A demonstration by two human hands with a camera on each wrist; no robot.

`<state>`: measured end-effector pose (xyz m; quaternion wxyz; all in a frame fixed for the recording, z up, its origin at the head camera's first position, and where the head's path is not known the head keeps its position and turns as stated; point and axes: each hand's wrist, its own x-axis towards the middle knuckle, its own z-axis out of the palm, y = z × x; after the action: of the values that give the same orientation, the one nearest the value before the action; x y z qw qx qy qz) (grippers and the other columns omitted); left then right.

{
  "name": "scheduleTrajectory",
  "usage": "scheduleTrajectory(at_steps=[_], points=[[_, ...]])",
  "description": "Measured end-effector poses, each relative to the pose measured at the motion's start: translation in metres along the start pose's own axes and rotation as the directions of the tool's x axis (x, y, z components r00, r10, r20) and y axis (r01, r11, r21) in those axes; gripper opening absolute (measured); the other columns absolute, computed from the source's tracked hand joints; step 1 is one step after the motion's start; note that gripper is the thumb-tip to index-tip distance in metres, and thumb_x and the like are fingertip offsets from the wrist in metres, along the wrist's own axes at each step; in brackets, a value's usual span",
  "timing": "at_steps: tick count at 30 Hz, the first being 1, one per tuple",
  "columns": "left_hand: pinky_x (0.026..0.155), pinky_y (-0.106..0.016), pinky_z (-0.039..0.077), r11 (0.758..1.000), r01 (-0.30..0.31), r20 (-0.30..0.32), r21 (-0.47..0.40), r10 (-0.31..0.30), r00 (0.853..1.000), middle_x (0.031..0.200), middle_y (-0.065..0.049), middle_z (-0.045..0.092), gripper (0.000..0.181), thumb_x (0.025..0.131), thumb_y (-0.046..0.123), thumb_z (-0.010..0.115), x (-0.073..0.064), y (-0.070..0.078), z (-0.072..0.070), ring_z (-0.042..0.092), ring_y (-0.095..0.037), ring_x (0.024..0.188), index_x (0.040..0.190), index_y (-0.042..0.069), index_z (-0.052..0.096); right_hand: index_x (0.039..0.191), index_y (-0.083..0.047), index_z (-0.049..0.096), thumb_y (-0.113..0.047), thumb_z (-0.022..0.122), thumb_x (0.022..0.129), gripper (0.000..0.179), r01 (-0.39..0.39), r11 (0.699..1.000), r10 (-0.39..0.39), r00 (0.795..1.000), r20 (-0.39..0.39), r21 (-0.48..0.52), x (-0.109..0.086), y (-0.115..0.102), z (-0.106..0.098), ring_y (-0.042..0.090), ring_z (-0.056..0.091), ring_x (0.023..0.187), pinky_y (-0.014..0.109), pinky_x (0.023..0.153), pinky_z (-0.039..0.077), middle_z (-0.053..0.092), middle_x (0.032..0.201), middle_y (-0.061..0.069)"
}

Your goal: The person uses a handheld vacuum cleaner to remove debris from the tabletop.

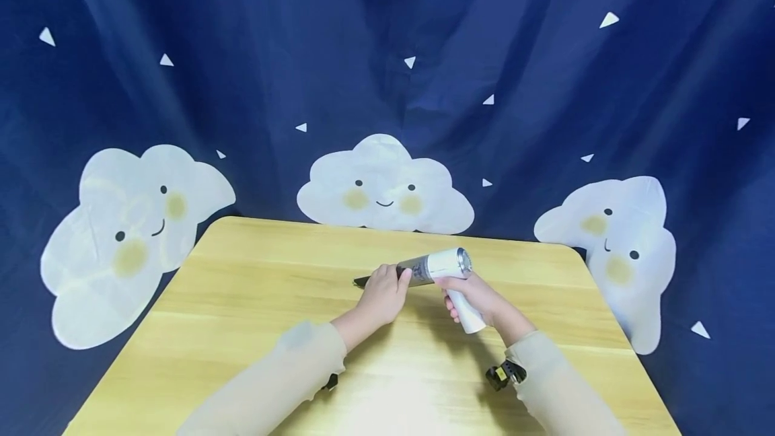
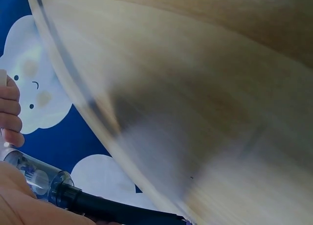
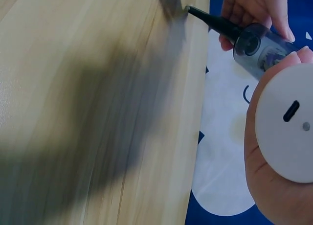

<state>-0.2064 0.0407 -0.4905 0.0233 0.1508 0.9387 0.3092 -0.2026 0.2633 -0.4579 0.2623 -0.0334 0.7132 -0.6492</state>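
A white handheld vacuum cleaner (image 1: 445,264) is held above the table, its handle (image 1: 468,313) angled down. Around that handle curl the fingers of my right hand (image 1: 482,298); in the right wrist view the round handle end (image 3: 279,142) shows a dark slot. My left hand (image 1: 385,293) grips the front, where a black narrow nozzle (image 2: 117,208) joins the clear dust cup (image 3: 257,46). The nozzle points left, and its tip (image 1: 360,282) sticks out past the left hand. Some of the left fingers are hidden behind the vacuum in the head view.
The light wood table (image 1: 242,328) has rounded far corners. Behind it hangs a dark blue curtain (image 1: 339,52) with white triangles and smiling clouds. A black wrist device (image 1: 506,374) sits at the right sleeve. Shadows of the arms fall on the tabletop.
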Motion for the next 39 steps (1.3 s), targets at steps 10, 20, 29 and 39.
scheduleTrajectory(at_steps=[10, 20, 29, 39], points=[[0.113, -0.049, 0.033, 1.000, -0.012, -0.018, 0.020, 0.012, 1.000, 0.135, -0.025, 0.050, 0.074, 0.109, 0.050, 0.016, 0.004, 0.009, -0.005, 0.043, -0.037, 0.131, 0.140, -0.010, 0.045, 0.083, -0.005, 0.055, -0.030, 0.062, 0.097, 0.029, 0.019, 1.000, -0.019, 1.000, 0.011, 0.000, -0.004, -0.009, -0.007, 0.012, 0.054, 0.046, 0.026, 0.044, 0.049, 0.057, 0.059, 0.003], [0.112, -0.048, 0.034, 1.000, 0.013, -0.008, 0.012, -0.012, 1.000, 0.133, -0.025, 0.051, 0.073, 0.109, 0.050, 0.019, 0.000, 0.008, -0.006, 0.044, -0.037, 0.128, 0.139, -0.011, 0.046, 0.087, -0.002, 0.057, -0.029, 0.061, 0.097, 0.029, 0.005, 0.999, -0.006, 1.000, 0.027, 0.038, -0.001, -0.002, -0.005, 0.011, 0.054, 0.046, 0.026, 0.044, 0.049, 0.057, 0.060, 0.002], [0.108, -0.048, 0.037, 0.998, 0.016, -0.016, 0.061, -0.015, 1.000, 0.127, -0.023, 0.053, 0.075, 0.108, 0.053, 0.018, 0.002, 0.005, -0.004, 0.047, -0.036, 0.122, 0.138, -0.009, 0.048, 0.084, -0.005, 0.057, -0.033, 0.059, 0.099, 0.031, -0.028, 0.995, 0.027, 0.999, 0.018, 0.092, 0.000, 0.006, -0.005, 0.010, 0.055, 0.047, 0.024, 0.045, 0.049, 0.058, 0.060, 0.000], [0.109, -0.048, 0.037, 0.997, 0.017, 0.032, 0.070, -0.020, 0.999, 0.128, -0.023, 0.055, 0.075, 0.108, 0.053, 0.019, 0.006, 0.001, 0.001, 0.049, -0.036, 0.121, 0.138, -0.008, 0.049, 0.083, -0.009, 0.057, -0.036, 0.055, 0.100, 0.032, -0.066, 0.990, 0.063, 0.998, 0.024, 0.121, 0.003, 0.016, -0.005, 0.009, 0.054, 0.048, 0.023, 0.046, 0.048, 0.056, 0.061, -0.002]])
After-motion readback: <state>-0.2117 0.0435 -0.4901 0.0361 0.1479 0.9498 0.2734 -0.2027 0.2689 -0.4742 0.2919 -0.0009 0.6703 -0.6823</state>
